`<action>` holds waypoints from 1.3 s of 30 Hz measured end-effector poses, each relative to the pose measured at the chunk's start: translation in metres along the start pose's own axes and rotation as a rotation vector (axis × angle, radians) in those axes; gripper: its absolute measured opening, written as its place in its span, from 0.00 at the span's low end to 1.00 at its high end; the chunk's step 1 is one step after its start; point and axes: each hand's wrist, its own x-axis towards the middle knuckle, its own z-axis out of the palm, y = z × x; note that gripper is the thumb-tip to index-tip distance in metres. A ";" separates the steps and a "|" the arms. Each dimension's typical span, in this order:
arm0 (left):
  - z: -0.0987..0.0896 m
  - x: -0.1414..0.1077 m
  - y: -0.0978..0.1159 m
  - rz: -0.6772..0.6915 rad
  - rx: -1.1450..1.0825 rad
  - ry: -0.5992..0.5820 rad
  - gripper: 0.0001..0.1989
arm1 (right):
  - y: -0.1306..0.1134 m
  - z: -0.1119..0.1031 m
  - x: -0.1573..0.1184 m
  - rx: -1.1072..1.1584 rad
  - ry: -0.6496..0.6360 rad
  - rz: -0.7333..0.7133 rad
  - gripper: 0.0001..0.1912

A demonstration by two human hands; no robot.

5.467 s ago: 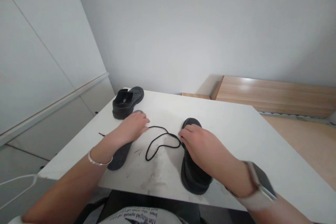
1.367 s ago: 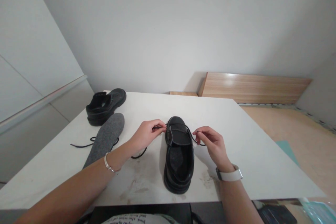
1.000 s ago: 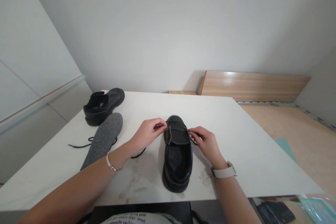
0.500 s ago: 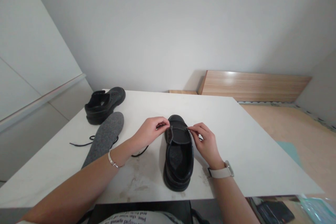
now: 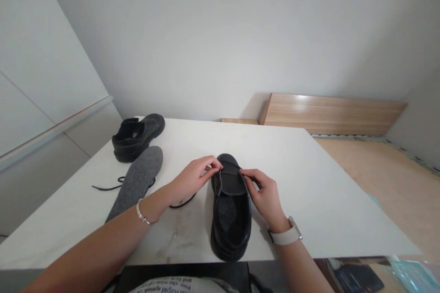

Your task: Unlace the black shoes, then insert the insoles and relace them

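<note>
1. A black shoe [image 5: 231,213] sits upright on the white counter [image 5: 285,155], just below the centre of the frame, its toe pointing up the picture.
2. The left hand [image 5: 195,176] pinches the left side of the shoe's front with thumb and fingertips.
3. The right hand [image 5: 263,190] pinches the opposite side; whether a lace is caught between either set of fingers is too small to tell.
4. A black lace [image 5: 185,203] curves on the counter below the left hand.
5. Left of centre, a grey insole [image 5: 139,178] lies over part of another black cord [image 5: 104,188].
6. Just beyond the insole, a second shoe [image 5: 132,142] stands at the counter's far left corner.
</note>
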 end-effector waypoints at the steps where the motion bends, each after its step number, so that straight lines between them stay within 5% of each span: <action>1: -0.004 -0.003 0.002 0.006 0.033 -0.022 0.08 | -0.002 0.001 -0.002 0.007 -0.014 -0.005 0.10; 11: -0.023 -0.031 -0.010 0.153 0.335 -0.077 0.10 | -0.029 0.001 -0.020 -0.119 -0.056 -0.063 0.09; 21: -0.010 -0.024 0.003 0.110 0.278 -0.052 0.09 | -0.037 0.006 -0.026 -0.155 -0.045 -0.031 0.09; 39: -0.016 -0.039 0.007 0.028 0.216 -0.049 0.07 | -0.035 0.002 -0.019 -0.173 -0.048 -0.110 0.11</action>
